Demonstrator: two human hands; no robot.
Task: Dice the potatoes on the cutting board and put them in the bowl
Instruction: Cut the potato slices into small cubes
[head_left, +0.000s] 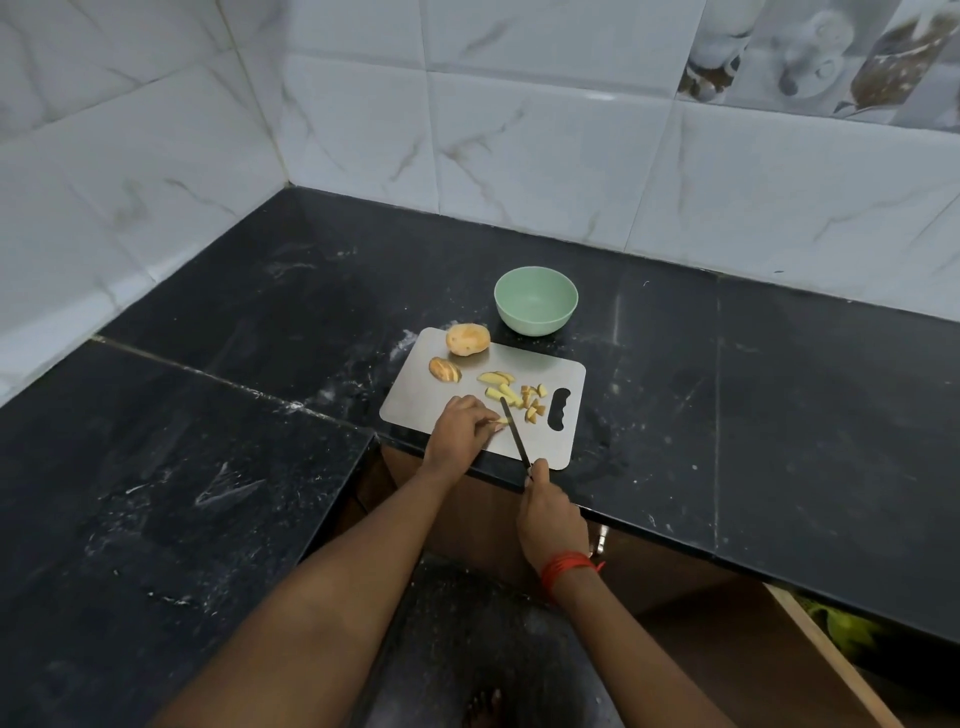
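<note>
A steel cutting board (431, 395) lies at the counter's front edge. On it sit a whole potato (467, 339), a potato half (444, 369), several pale strips (496, 378) and several small diced pieces (534, 401). My left hand (460, 425) pinches a small potato strip against the board. My right hand (546, 512) grips the handle of a knife (513, 428), whose blade lies just right of my left fingertips. An empty green bowl (535, 300) stands behind the board.
The black stone countertop (260, 322) runs in an L along white tiled walls (519, 130). A lower counter section (130, 493) is at left. An open drawer or shelf (841, 639) with green items shows at bottom right.
</note>
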